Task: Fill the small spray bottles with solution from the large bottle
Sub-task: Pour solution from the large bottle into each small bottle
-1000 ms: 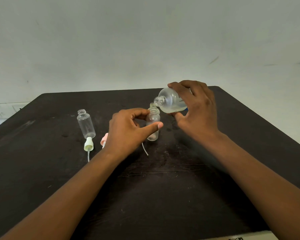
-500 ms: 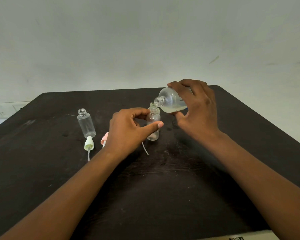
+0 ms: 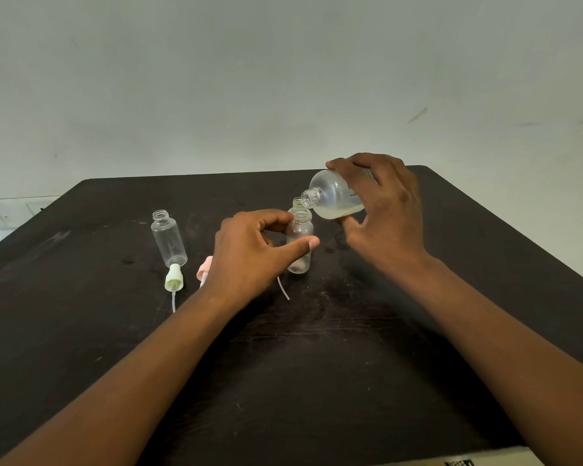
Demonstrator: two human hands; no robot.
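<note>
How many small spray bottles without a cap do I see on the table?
3. One small bottle stands alone at the left. A second is held by the left hand. The third stands just behind it, mostly hidden, only its neck visible.

The right hand [image 3: 386, 210] covers the rear half of the large bottle [image 3: 334, 196], so its base is hidden. The left hand [image 3: 253, 252] hides most of the pink spray cap [image 3: 205, 268] and the upper end of a thin tube [image 3: 283, 290]. A second small bottle [image 3: 297, 203] shows only its neck behind the held bottle [image 3: 299, 243]. Both forearms and the surface [image 3: 317, 364] are cut by the picture's bottom edge.
</note>
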